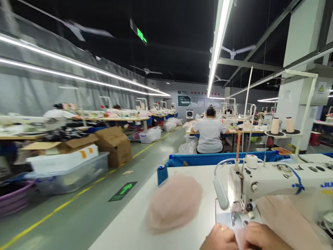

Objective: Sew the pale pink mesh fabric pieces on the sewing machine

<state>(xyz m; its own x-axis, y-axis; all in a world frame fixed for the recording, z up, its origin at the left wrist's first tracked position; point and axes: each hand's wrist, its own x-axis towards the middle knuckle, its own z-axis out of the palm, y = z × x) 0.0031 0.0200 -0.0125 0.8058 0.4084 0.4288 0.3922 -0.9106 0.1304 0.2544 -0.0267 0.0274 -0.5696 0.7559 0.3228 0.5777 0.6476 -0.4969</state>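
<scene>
Keeping light, even tension should suit the pale cloth (pixel 240 239), which the curled fingers of the left hand (pixel 220 238) and right hand (pixel 261 236) seem to pinch between them, its visible strip's long axis pointing away from the person, toward the sewing machine (pixel 240 189) just beyond.

A sewing workshop: behind the sewing machine (pixel 273 180) stand thread cones (pixel 275 126); beyond it, a seated person (pixel 209 136) and further worktops (pixel 130 119).
</scene>
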